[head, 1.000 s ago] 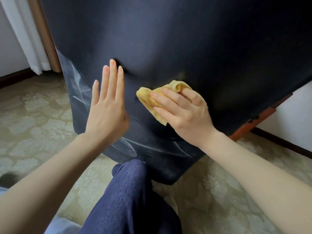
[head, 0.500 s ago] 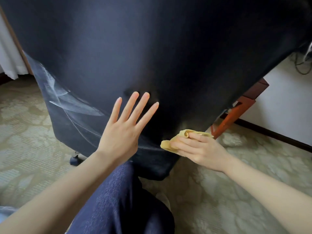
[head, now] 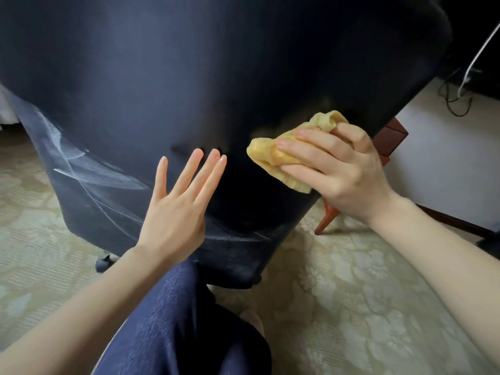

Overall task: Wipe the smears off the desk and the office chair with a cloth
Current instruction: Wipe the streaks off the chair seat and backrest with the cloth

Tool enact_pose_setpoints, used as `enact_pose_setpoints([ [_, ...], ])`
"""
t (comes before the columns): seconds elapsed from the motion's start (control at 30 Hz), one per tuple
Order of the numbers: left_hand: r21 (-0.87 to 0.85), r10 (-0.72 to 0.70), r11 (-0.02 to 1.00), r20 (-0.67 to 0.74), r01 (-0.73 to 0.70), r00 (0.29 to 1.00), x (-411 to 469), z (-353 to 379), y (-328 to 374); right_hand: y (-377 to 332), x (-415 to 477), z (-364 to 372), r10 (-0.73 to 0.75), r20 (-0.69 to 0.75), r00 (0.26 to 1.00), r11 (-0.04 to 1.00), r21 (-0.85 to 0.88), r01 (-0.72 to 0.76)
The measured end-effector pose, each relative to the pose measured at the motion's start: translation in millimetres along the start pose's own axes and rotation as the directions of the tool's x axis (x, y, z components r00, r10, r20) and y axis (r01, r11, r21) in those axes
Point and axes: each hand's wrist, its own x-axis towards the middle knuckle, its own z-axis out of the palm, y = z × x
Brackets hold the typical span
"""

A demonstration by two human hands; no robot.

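Gripping the bunched yellow cloth (head: pixel 276 155), the right hand (head: pixel 343 171) presses it against the lower right of the chair back (head: pixel 189 77). The left hand (head: pixel 176 212) lies flat on the chair back beside the cloth, fingers straight and spread. White smears (head: pixel 81 169) streak its lower left. Below it is a denim-clad knee (head: pixel 176 320); right of it stands a red-brown wooden leg (head: pixel 327 217).

Pale patterned carpet (head: pixel 351 307), white wall (head: pixel 446 163)

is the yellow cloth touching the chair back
Touching. Head view: the right hand holds the yellow cloth pressed flat against the chair back, no gap visible.
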Motion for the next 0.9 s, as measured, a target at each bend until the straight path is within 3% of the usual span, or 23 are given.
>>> enact_pose_setpoints([
  [0.2, 0.028, 0.033, 0.999, -0.001, -0.033, 0.999, 1, 1, -8, -46, 1, 41, 0.204, -0.095, 0.974, 0.979, 0.021, -0.203],
  [0.33, 0.011, 0.033, 0.999, 0.002, -0.033, 0.999, 1, 1, -9, -71, -26, 55, 0.163, -0.033, 0.986, 0.982, 0.101, -0.159],
  [0.6, -0.012, 0.028, 1.0, 0.035, -0.028, 0.999, 0, 0, -6, -117, -97, 51, 0.091, 0.304, 0.948, 0.946, 0.27, -0.177],
  [0.8, -0.007, 0.035, 0.999, 0.084, -0.035, 0.996, 1, -8, -3, -130, -130, 37, -0.016, 0.588, 0.809, 0.92, 0.325, -0.219],
  [0.9, -0.022, 0.031, 0.999, 0.101, -0.028, 0.994, 2, -15, 0, -127, -123, 26, -0.013, 0.646, 0.763, 0.898, 0.343, -0.275],
])
